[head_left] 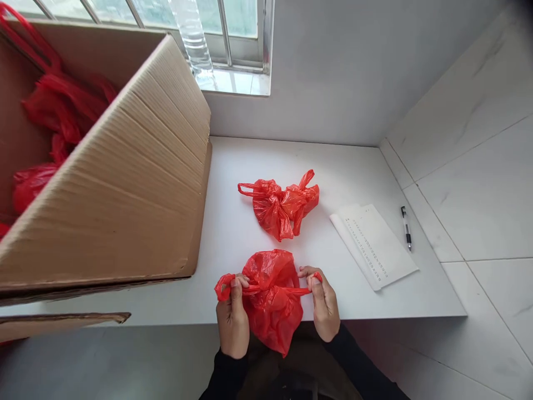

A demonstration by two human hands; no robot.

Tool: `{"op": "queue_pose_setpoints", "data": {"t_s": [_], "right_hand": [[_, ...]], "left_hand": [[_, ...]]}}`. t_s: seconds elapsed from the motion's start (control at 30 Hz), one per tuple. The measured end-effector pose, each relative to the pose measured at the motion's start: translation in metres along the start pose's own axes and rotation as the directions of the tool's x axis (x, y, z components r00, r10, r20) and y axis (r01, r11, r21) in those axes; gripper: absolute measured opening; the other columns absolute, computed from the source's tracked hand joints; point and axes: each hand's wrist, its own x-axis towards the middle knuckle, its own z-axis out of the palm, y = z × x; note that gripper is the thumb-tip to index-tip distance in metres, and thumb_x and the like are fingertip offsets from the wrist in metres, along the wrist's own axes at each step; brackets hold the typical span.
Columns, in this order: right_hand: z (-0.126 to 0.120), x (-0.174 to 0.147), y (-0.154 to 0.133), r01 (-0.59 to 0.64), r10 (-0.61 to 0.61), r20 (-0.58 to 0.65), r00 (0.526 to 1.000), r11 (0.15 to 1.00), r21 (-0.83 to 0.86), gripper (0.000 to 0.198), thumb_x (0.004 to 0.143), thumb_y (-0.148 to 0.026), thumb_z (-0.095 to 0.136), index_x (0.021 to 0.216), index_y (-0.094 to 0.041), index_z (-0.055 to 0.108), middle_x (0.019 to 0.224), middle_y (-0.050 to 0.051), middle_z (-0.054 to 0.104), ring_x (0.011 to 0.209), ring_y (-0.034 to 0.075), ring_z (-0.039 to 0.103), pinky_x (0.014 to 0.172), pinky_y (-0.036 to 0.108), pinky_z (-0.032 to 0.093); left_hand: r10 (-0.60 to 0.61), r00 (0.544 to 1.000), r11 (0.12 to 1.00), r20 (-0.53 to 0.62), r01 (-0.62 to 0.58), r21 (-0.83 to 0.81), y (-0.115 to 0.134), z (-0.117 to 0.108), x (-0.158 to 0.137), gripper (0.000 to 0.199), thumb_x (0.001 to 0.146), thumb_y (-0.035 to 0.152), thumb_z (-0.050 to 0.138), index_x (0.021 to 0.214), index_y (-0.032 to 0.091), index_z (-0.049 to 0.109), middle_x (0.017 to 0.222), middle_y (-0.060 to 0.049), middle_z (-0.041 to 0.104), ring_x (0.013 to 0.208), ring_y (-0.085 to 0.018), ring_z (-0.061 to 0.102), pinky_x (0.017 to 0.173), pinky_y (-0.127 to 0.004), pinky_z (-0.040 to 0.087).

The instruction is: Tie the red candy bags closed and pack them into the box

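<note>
Red plastic bag [272,300] sits at the near edge of the white table [233,222], its lower part hanging over the edge between the two hands. At the far left a large cardboard box [125,178] stands open on the table, with more red bags [54,111] inside it. The left hand [232,319] is pinched shut on the bag's left handle [224,288], thumb and fingers closed around the bunched plastic. The right hand [323,303] is likewise clamped on the right handle [306,289], which is drawn out into a taut strip across the bag. Farther back, just past the held bag, a second red bag [281,205] lies knotted on the table. To the right of it lies a folded sheet of paper [375,244], and beyond that a pen [406,228] near the tiled wall [478,166]. A window [200,33] is at the far side.
</note>
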Motion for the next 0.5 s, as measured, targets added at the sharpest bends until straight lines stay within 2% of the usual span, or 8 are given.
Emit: {"op": "queue_pose_setpoints", "data": {"t_s": [0.17, 0.23, 0.3, 0.4, 0.5], "right_hand": [[-0.003, 0.002, 0.009, 0.042, -0.045, 0.03, 0.999, 0.994, 0.097, 0.034, 0.106, -0.038, 0.032, 0.081, -0.023, 0.051, 0.089, 0.003, 0.058, 0.096, 0.021, 0.058, 0.093, 0.035, 0.044], [-0.005, 0.0, 0.01, 0.044, -0.056, 0.086, 0.995, 0.991, 0.128, 0.034, 0.106, -0.037, 0.033, 0.082, -0.024, 0.052, 0.088, 0.003, 0.059, 0.096, 0.021, 0.058, 0.091, 0.035, 0.045], [-0.008, -0.002, 0.008, 0.048, -0.074, 0.169, 0.983, 0.986, 0.157, 0.031, 0.105, -0.036, 0.035, 0.087, -0.024, 0.057, 0.089, 0.002, 0.061, 0.094, 0.02, 0.059, 0.096, 0.036, 0.043], [-0.011, -0.008, 0.002, 0.11, -0.153, 0.368, 0.917, 0.985, 0.135, 0.025, 0.103, -0.032, 0.039, 0.093, -0.024, 0.06, 0.091, 0.002, 0.062, 0.09, 0.019, 0.06, 0.098, 0.037, 0.042], [-0.011, -0.015, 0.004, 0.244, -0.254, 0.511, 0.821, 0.966, 0.088, 0.019, 0.101, -0.031, 0.045, 0.094, -0.024, 0.061, 0.093, 0.004, 0.064, 0.092, 0.02, 0.062, 0.087, 0.033, 0.05]], "left_hand": [[-0.022, 0.985, 0.991, -0.174, 0.044, 0.125, 0.001, -0.006, -0.014, 0.039, 0.093, 0.052, 0.053, 0.101, 0.017, 0.066, 0.102, -0.006, 0.067, 0.099, -0.023, 0.062, 0.093, -0.048, 0.047], [-0.063, 0.986, 0.99, -0.152, 0.081, 0.115, 0.003, -0.006, -0.024, 0.039, 0.093, 0.052, 0.054, 0.103, 0.016, 0.066, 0.097, -0.005, 0.069, 0.094, -0.022, 0.065, 0.088, -0.045, 0.05], [-0.096, 0.992, 0.99, -0.081, 0.104, 0.099, 0.007, -0.001, -0.037, 0.038, 0.092, 0.05, 0.057, 0.109, 0.016, 0.063, 0.095, -0.005, 0.069, 0.088, -0.021, 0.067, 0.083, -0.043, 0.053], [-0.089, 0.996, 0.99, -0.008, 0.09, 0.113, 0.014, 0.013, -0.054, 0.038, 0.089, 0.042, 0.065, 0.117, 0.017, 0.059, 0.102, -0.005, 0.069, 0.091, -0.021, 0.067, 0.086, -0.044, 0.053], [-0.056, 0.998, 0.99, -0.027, 0.059, 0.129, 0.022, 0.026, -0.062, 0.028, 0.085, 0.036, 0.07, 0.105, 0.017, 0.064, 0.098, -0.004, 0.069, 0.091, -0.021, 0.065, 0.088, -0.044, 0.051]]}}
